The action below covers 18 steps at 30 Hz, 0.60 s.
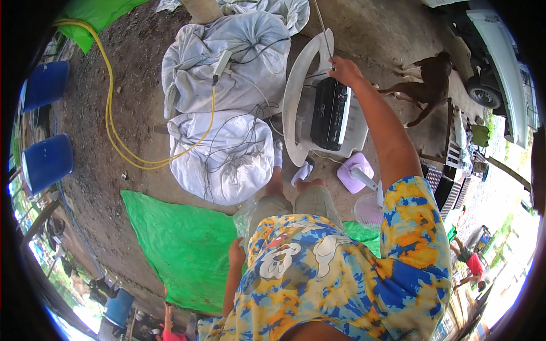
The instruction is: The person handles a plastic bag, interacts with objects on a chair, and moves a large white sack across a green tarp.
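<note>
My right hand (345, 71) reaches forward with its fingers closed on a thin dark cord (322, 27), which runs up past the top edge; it could also be a thin rod. Just below that hand, a black box-shaped radio or speaker (330, 113) with a row of knobs sits on a pale plastic chair (294, 96). Down by my left side, my left hand (237, 251) is curled at a piece of clear plastic, apparently a bag (245, 216). Its fingertips are partly hidden.
White sacks (224, 165) with loose wires lie ahead, a socket block (223, 63) and yellow cord (111, 113) over them. Near my feet stands a purple-based fan (355, 173). A brown dog (429, 85) is at right. Green tarp (176, 244) covers ground at left.
</note>
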Tool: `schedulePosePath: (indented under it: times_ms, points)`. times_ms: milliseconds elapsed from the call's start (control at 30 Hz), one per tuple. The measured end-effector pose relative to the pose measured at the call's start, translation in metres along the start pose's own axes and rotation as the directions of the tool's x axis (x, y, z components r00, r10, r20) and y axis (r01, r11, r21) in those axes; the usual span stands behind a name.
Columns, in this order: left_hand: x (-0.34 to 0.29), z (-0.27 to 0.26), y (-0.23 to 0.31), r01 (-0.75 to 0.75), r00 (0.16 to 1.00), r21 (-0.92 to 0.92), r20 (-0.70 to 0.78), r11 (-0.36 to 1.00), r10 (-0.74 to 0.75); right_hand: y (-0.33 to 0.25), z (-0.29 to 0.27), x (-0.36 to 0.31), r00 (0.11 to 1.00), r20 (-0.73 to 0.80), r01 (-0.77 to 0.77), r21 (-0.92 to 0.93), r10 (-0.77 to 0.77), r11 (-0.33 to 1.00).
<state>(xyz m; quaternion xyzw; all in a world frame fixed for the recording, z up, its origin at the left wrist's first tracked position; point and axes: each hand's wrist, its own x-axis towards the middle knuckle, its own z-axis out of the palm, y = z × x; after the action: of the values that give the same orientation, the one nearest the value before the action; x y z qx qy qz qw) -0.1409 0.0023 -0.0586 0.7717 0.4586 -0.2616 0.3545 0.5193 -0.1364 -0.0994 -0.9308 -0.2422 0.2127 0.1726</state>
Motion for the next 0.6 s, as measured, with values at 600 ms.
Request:
schedulePosePath:
  times_ms: [600]
  points:
    - [0.051,0.046,-0.012,0.198,0.822,-0.241,-0.487,0.95,-0.295,0.015,0.159,-0.219,0.907,0.376,0.097,0.252,-0.19,0.963]
